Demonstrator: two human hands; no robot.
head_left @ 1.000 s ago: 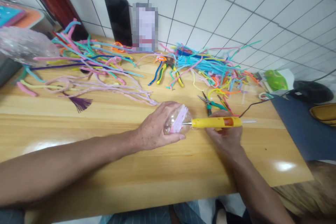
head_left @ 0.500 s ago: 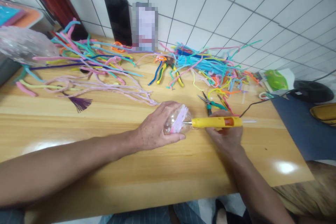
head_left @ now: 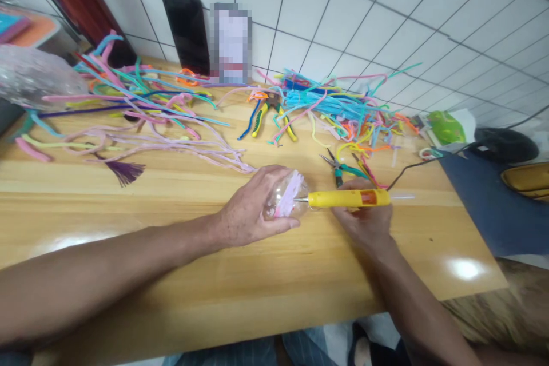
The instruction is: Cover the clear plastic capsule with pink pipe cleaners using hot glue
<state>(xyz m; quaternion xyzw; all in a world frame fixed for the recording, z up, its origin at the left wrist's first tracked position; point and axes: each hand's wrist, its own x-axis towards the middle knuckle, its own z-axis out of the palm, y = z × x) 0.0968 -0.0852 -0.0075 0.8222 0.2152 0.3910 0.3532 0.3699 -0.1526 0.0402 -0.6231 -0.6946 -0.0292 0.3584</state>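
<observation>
My left hand [head_left: 246, 209] is wrapped round a clear plastic ball [head_left: 275, 197] from its left side, thumb underneath. A lavender fuzzy strip [head_left: 289, 191] lies across the ball, with a bit of pink at its lower end. Held level in my right hand [head_left: 364, 220] is a yellow hot glue gun [head_left: 337, 199], its metal nozzle pointing left and meeting the lavender strip. Whether glue is coming out cannot be made out. Just behind my right hand lie green-handled needle-nose pliers [head_left: 338, 167].
Pipe cleaners in many colours [head_left: 330, 100] lie along the tiled wall [head_left: 334, 6]. Yellow-green cutting pliers [head_left: 270, 111], a purple tassel [head_left: 124, 170] and two phones, one a black phone [head_left: 186, 31], are at the back. A black cable [head_left: 412, 168] runs right.
The whole view has shifted slightly, so everything sits a little further left. Both hands keep their hold, and the nozzle stays against the lavender strip on the ball.
</observation>
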